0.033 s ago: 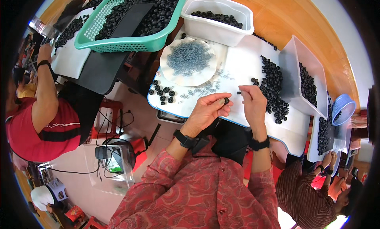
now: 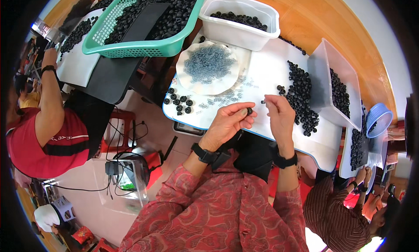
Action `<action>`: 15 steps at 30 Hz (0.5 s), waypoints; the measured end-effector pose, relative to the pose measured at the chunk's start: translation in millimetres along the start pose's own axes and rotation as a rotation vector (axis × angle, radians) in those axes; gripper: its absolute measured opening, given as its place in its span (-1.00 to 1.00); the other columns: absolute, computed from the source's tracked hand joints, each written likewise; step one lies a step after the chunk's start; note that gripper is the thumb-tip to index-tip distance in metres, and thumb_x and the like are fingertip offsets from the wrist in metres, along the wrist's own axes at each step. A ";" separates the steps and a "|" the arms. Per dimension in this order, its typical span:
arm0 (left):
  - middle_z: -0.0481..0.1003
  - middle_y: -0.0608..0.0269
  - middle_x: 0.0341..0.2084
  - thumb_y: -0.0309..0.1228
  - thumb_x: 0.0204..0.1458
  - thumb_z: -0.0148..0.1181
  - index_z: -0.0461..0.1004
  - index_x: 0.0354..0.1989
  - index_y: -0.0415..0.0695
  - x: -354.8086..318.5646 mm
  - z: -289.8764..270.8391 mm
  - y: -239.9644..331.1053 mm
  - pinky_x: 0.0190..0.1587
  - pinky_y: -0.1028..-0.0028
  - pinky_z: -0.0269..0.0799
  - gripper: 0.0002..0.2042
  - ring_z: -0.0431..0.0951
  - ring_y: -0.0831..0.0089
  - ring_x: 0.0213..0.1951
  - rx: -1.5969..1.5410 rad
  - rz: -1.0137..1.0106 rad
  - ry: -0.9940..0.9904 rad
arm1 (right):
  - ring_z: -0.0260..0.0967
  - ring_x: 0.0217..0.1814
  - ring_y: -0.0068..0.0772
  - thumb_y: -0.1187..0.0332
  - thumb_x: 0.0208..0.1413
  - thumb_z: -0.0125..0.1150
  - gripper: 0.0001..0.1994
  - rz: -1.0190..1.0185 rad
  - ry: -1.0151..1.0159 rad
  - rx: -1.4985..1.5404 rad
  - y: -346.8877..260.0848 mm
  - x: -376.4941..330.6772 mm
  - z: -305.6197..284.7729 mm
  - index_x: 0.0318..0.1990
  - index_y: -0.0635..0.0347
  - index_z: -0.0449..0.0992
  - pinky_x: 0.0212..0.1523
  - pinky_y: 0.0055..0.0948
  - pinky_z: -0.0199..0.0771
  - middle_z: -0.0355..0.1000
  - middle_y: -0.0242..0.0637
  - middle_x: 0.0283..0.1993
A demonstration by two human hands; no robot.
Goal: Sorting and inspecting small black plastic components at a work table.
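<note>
My left hand (image 2: pixel 231 121) pinches a small round black plastic part (image 2: pixel 249 111) between thumb and fingers, above the near edge of the white tabletop (image 2: pixel 266 73). Beside it on the right, my right hand (image 2: pixel 281 114) is raised with thumb and fingertips together; whatever they may hold is too small to make out. A tiny black piece (image 2: pixel 263 102) shows next to its fingertips. Beyond my hands, a white scalloped plate (image 2: pixel 185 83) bears a heap of small metal springs (image 2: pixel 208 63), and loose springs (image 2: pixel 220 98) lie scattered below it. Several black round parts (image 2: pixel 179 102) sit at the tabletop's left corner.
A pile of black parts (image 2: pixel 301 95) lies right of my hands, beside a translucent bin (image 2: pixel 321 77). Behind stand a white tub (image 2: pixel 238 36) and a green basket (image 2: pixel 135 50), both holding black parts. Co-workers sit at left (image 2: pixel 48 138) and right (image 2: pixel 338 212). Cables (image 2: pixel 118 173) hang at lower left.
My right hand has shifted very slightly, its fingertips a little lower. My left hand stays in place with the black part.
</note>
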State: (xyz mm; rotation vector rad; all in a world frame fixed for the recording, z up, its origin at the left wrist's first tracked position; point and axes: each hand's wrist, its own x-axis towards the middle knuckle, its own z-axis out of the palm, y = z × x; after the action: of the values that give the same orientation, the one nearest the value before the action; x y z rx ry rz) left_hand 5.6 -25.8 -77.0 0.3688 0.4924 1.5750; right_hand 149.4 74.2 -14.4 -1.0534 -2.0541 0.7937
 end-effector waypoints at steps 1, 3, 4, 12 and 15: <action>0.57 -0.01 -0.18 -0.53 0.26 0.03 0.41 0.13 -0.34 -0.8 1.5 -0.5 -0.21 0.50 0.60 -0.71 0.62 0.43 -0.27 -0.047 -0.009 -0.022 | 0.47 -0.29 -0.47 0.57 0.14 0.17 -0.82 0.218 0.013 0.202 -5.3 -9.8 -3.6 -0.11 0.25 0.58 -0.29 -0.53 0.45 0.54 -0.24 -0.24; 0.57 -0.02 -0.17 -0.53 0.26 0.03 0.40 0.12 -0.34 -3.1 5.4 -0.6 -0.21 0.49 0.61 -0.71 0.62 0.42 -0.26 -0.053 -0.019 -0.026 | 0.45 -0.26 -0.55 0.58 0.15 0.18 -0.78 0.245 0.012 0.281 -9.6 -19.8 -8.0 -0.05 0.25 0.55 -0.26 -0.57 0.44 0.54 -0.28 -0.20; 0.57 -0.03 -0.17 -0.54 0.26 0.03 0.40 0.12 -0.34 -4.3 6.8 -0.4 -0.21 0.48 0.62 -0.72 0.62 0.40 -0.26 -0.059 -0.022 -0.029 | 0.44 -0.23 -0.64 0.58 0.16 0.19 -0.75 0.265 0.007 0.359 -11.5 -24.0 -9.0 0.00 0.26 0.53 -0.23 -0.62 0.44 0.55 -0.32 -0.17; 0.57 -0.03 -0.16 -0.60 0.17 0.13 0.46 0.01 -0.33 -9.6 16.9 -3.4 -0.18 0.45 0.65 -0.76 0.63 0.37 -0.22 0.066 0.057 0.018 | 0.48 -0.18 -0.58 0.59 0.17 0.21 -0.71 0.211 0.062 0.483 -25.7 -49.4 -12.5 0.05 0.31 0.48 -0.14 -0.59 0.47 0.56 -0.26 -0.16; 0.58 0.00 -0.18 -0.63 0.14 0.17 0.49 -0.02 -0.33 -10.1 20.3 -5.9 -0.16 0.46 0.64 -0.76 0.64 0.38 -0.23 0.101 0.086 0.029 | 0.50 -0.14 -0.56 0.58 0.17 0.23 -0.72 0.195 0.079 0.464 -30.7 -54.5 -12.3 0.04 0.32 0.48 -0.12 -0.59 0.49 0.57 -0.25 -0.17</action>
State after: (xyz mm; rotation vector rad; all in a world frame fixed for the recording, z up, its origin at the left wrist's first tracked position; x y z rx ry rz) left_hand 21.8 -34.0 -62.2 0.4494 0.5871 1.6447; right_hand 169.6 15.5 0.1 -1.0042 -1.6054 1.2352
